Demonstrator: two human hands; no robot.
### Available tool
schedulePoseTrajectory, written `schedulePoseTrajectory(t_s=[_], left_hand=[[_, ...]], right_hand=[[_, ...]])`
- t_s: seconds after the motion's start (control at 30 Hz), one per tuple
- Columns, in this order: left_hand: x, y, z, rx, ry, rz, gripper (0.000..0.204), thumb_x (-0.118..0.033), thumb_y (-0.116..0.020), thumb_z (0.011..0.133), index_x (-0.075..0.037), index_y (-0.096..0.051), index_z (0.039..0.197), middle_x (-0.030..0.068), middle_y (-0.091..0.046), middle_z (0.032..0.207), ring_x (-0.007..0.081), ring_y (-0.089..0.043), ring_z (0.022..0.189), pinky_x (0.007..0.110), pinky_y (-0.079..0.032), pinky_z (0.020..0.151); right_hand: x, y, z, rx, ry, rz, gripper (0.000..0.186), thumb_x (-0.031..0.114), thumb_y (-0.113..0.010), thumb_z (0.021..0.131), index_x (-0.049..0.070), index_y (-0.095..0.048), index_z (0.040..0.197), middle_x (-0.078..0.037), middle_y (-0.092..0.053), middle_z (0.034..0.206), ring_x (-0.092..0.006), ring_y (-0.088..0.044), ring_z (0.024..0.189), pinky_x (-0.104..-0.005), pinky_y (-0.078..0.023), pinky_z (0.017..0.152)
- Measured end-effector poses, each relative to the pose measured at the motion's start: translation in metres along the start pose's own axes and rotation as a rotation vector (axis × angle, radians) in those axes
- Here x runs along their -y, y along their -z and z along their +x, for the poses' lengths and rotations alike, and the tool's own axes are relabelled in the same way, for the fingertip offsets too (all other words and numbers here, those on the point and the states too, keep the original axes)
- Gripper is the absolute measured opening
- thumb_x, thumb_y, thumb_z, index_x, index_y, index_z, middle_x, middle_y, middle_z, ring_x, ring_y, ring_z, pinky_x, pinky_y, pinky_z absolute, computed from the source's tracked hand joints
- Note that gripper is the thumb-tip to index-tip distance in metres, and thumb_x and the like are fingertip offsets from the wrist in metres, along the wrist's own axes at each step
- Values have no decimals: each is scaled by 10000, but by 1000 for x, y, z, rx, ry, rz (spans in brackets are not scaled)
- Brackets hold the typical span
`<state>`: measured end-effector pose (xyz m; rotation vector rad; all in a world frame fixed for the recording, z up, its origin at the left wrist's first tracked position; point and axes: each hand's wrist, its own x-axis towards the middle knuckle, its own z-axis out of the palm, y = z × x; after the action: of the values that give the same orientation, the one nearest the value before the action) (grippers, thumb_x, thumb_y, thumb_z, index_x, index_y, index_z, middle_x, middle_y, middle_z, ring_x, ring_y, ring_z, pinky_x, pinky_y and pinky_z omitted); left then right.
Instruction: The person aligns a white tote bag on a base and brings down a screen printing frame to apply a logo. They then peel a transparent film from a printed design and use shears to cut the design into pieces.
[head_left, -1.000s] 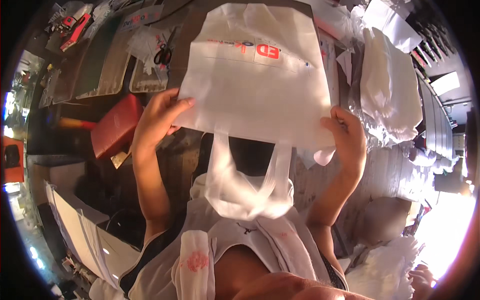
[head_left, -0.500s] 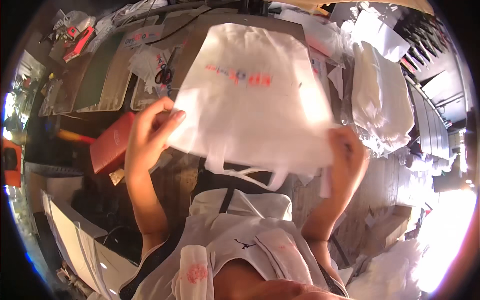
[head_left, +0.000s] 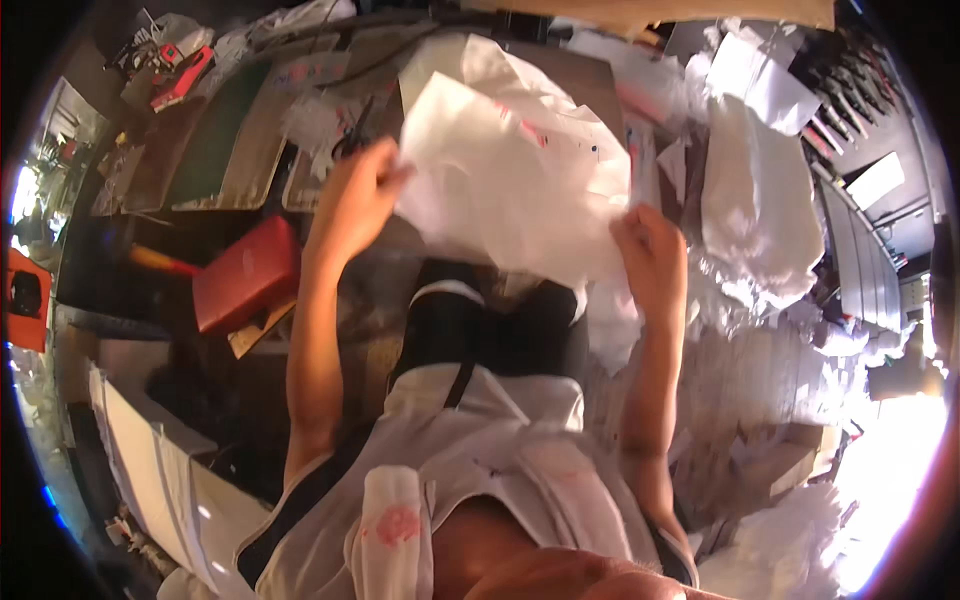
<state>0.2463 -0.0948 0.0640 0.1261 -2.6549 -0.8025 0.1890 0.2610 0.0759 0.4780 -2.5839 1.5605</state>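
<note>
A white cloth bag [head_left: 510,180] hangs between my two hands above a brown board [head_left: 585,65]. Its fabric is bent and partly doubled over, so only scraps of its red and blue print show. My left hand [head_left: 350,210] pinches the bag's left edge with fingers closed. At the lower right edge, my right hand [head_left: 655,255] is closed on the cloth too, its fingers slightly blurred. The bag's handles, if still below, cannot be made out clearly.
Left of the boards lies a red box [head_left: 248,275], with a yellow-and-red handle [head_left: 165,260] beside it. Dark-handled scissors [head_left: 350,142] rest behind my left hand. On the right sits a plastic-wrapped stack of white cloth [head_left: 760,200]. A green panel [head_left: 220,140] lies at far left.
The bag was spread nearly flat with its print and handles showing; now it is bent and crumpled. Both hands have moved inward and farther from me, the right one up and to the left.
</note>
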Motion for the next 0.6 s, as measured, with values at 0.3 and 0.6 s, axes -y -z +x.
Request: schedulePoseTrajectory(t_s=[0.3,0.6], left_hand=[[-2,-11,-39,113,270,-492,323,-248,-728,1025,-23,-536,895,-15,-538,659,45,-407,605,280,-359,529],[10,21,-55,628,76,-742,324,-200,-701,1039,-2,-675,1294,-13,-691,866,97,-637,772,252,-493,691]], right_hand=[[-23,13,-28,15,-235,21,207,114,-736,919,18,-579,823,16,-464,666,-47,-391,647,-264,-317,574],[-27,38,-44,137,143,255,171,46,-705,839,-36,-608,724,-27,-584,632,-111,-441,515,-316,-303,494]])
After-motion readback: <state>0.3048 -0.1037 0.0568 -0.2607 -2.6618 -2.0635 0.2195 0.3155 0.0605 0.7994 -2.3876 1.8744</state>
